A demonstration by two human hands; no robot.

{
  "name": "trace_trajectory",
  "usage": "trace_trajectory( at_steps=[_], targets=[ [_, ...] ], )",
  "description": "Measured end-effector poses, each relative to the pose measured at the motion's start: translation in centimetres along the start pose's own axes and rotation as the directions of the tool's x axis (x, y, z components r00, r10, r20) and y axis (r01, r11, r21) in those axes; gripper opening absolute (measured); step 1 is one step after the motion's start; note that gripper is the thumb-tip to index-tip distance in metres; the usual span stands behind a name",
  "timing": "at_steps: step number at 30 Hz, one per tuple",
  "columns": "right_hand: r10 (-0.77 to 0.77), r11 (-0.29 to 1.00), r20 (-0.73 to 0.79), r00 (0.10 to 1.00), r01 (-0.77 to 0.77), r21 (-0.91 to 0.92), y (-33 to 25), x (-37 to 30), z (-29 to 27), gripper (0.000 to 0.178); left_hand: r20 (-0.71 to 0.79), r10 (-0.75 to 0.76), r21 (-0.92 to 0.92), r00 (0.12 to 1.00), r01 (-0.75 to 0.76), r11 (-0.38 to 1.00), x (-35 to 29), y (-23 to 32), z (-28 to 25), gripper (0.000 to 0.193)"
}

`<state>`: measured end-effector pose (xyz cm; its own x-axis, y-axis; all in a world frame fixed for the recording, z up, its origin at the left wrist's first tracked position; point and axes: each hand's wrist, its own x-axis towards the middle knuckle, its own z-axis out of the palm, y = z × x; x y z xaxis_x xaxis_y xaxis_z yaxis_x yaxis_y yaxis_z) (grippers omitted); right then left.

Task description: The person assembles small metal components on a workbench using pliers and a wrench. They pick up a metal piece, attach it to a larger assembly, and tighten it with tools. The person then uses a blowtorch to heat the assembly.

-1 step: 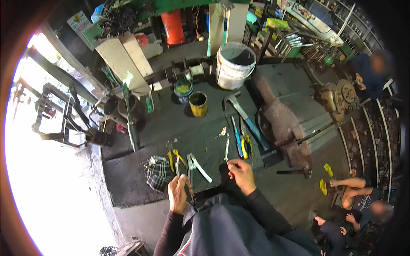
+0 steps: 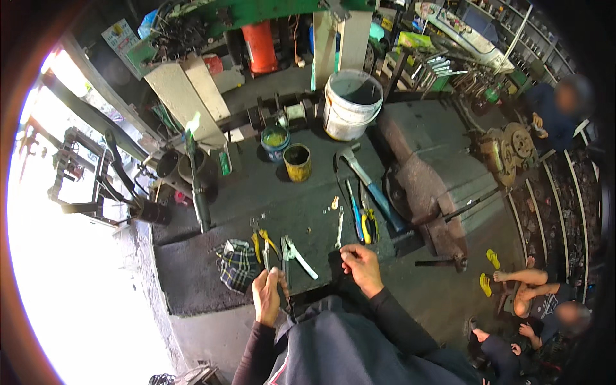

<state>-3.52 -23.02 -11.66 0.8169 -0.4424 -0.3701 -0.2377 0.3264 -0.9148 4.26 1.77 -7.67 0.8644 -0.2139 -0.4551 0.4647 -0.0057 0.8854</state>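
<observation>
My left hand (image 2: 267, 295) is closed around a slim metal piece (image 2: 266, 255). Its silvery end sticks up past the fingers; what kind of piece it is I cannot make out. Yellow-handled pliers (image 2: 264, 238) and a checked cloth (image 2: 236, 264) lie beside this hand. A tool with a white handle (image 2: 300, 259) rests between my two hands. My right hand (image 2: 364, 269) hangs over the bench's front edge with its fingers pinched together; anything in them is too small to tell. A spanner (image 2: 340, 229) lies just beyond those fingertips.
A hammer (image 2: 374, 187), a blue-handled screwdriver (image 2: 355, 210) and yellow-black pliers (image 2: 368, 218) lie left of a big bench vise (image 2: 427, 192). Farther back stand a white bucket (image 2: 350, 115), a yellow can (image 2: 298, 163) and a blue can (image 2: 275, 142). Other people sit at the right.
</observation>
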Motion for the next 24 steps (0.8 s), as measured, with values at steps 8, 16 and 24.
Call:
trace_trajectory(
  at_steps=[8,16,24],
  targets=[
    [0.029,0.976,0.1,0.995,-0.05,0.213,-2.3,1.4,0.6,0.03,-0.013,0.03,-0.007,0.999,-0.03,1.0,0.9,0.3,0.2,0.037],
    [0.091,0.943,0.18,0.98,-0.142,0.3,-2.2,0.7,1.0,0.032,0.026,-0.036,-0.193,0.999,0.041,0.98,0.9,-0.2,-0.9,0.037],
    [0.121,0.954,0.161,0.98,-0.159,0.253,-3.0,0.1,1.6,0.032,0.161,-0.172,-0.488,0.972,0.23,0.842,0.9,0.5,-2.4,0.036]
  ],
)
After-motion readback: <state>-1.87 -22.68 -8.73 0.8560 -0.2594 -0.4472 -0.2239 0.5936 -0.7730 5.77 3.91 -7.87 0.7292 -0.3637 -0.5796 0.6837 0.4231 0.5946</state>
